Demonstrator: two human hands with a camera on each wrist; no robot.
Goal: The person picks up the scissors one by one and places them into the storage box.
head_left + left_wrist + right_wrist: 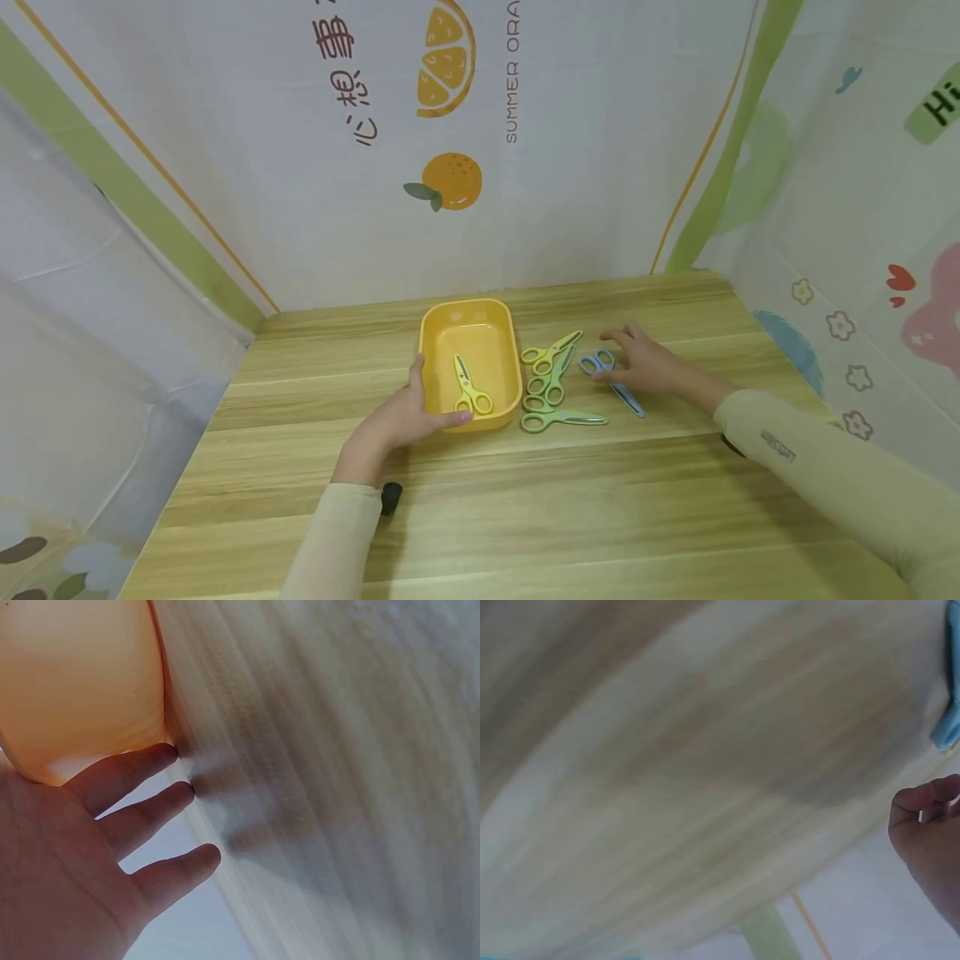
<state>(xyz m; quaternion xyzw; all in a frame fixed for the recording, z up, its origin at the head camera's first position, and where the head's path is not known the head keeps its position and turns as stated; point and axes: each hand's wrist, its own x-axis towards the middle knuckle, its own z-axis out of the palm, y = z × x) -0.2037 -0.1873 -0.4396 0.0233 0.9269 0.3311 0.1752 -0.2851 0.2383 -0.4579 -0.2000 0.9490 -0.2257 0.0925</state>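
A yellow tray [517,367] holds one pair of yellow scissors [467,383]. My left hand [397,417] rests against the tray's near left corner, thumb over the near rim; in the left wrist view the fingers of the hand [97,825] are extended beside the tray [75,675]. My right hand [645,362] is over blue scissors [621,392], fingers spread about the handles; contact with them cannot be told. In the right wrist view the hand [934,832] is below a blue piece [949,727] at the edge.
Between the tray and the blue scissors lie yellow scissors [551,352], green scissors [557,377] and another green pair [562,418] on the wooden table [480,517]. A printed white curtain [562,208] stands behind the table's far edge. A small black object [390,497] shows beside the left sleeve.
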